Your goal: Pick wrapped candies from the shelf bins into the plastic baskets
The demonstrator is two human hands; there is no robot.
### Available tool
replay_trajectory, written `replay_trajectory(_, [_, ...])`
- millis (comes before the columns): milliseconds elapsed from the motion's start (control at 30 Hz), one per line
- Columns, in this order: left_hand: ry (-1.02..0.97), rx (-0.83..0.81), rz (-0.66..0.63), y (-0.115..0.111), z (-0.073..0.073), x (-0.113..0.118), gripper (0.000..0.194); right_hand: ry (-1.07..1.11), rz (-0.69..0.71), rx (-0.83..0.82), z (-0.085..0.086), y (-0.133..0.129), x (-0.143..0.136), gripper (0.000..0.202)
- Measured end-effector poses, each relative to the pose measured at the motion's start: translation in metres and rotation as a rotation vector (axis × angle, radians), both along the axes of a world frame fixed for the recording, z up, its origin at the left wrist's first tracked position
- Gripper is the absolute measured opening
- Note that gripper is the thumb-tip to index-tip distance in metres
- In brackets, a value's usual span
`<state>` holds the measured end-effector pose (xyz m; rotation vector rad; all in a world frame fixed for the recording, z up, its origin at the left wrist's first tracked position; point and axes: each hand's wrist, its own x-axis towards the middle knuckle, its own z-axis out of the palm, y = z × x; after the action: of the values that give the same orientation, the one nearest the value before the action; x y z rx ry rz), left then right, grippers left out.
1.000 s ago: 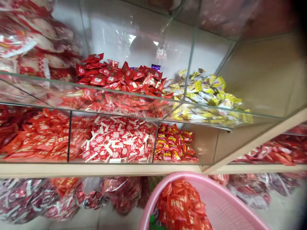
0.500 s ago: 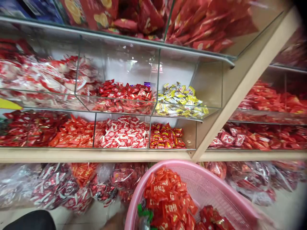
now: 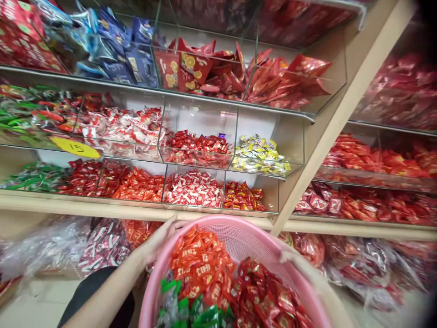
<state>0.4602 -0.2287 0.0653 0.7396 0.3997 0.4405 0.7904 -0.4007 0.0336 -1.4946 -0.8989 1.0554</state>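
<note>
A pink plastic basket [image 3: 273,259] tilts in front of me, its far rim close to the shelf's wooden front edge. Inside it lie orange-red wrapped candies [image 3: 201,264], dark red wrapped candies [image 3: 266,291] and green-and-clear wrapped candies [image 3: 191,312]. My left hand [image 3: 159,243] holds the basket's left side from outside, fingers reaching forward along the rim by the wooden edge. On the right rim, my right hand [image 3: 290,255] grips the basket, slightly blurred; its fingers are curled over the edge.
Glass-fronted shelf bins hold red-and-white candies [image 3: 194,189], yellow-and-white candies [image 3: 261,152] and blue packets [image 3: 126,54]. A yellow tag [image 3: 75,147] reads 15. A slanting wooden post [image 3: 341,105] divides the shelves. Plastic bags of candy [image 3: 104,246] sit underneath. A dark-clothed knee [image 3: 99,296] shows low left.
The view has shifted, showing more upper shelves and bins to the left. The basket appears further left with more of its contents visible, and both hands now show at its sides.
</note>
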Motion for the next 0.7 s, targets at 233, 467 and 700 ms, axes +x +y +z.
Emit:
replay_trajectory(233, [0.064, 0.041, -0.034, 0.017, 0.007, -0.039, 0.037, 0.202, 0.315, 0.044, 0.009, 0.061, -0.061, 0.062])
replay_trajectory(467, [0.064, 0.108, -0.037, 0.034, 0.003, -0.075, 0.037, 0.22, 0.399, 0.069, 0.001, 0.092, -0.093, 0.057])
replay_trajectory(700, [0.186, 0.23, -0.074, 0.055, -0.005, -0.08, 0.038, 0.194, 0.429, 0.102, 0.006, 0.107, -0.113, 0.059])
